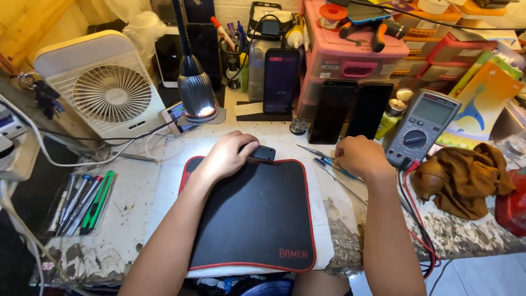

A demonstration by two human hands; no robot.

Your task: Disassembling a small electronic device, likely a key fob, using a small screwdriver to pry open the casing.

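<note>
Nearest to you, the black work mat (257, 219) with red edging lies flat on the worn white bench (131, 208), and both of your forearms reach forward over its near corners.

At far left, a clear tray of screwdrivers (82, 203) sits on the bench, well apart from the mat. Behind it stands a white desk fan (109, 87), with a gooseneck lamp (196, 96) to its right, lit and aimed downward.

Your left hand (227, 156) rests at the mat's far edge, fingers curled over one end of a small black device (262, 153). The device lies across that far edge, its right end showing beyond your fingertips. Your grip appears to be a loose hold from above, though your knuckles hide the contact.

Behind the mat, one smartphone (281, 80) stands upright with its screen lit, and two dark phones (350, 109) lean against the pink drawer unit (350, 55).

Your right hand (361, 156) is loosely closed, knuckles up, just right of the mat. It lies over the blue-handled tweezers (334, 166) on the bench; whether it pinches anything cannot be determined.

Just beyond that hand sits a grey multimeter (422, 129), its red and black leads (422, 230) trailing off the bench edge. A crumpled brown cloth (466, 175) lies at far right.
</note>
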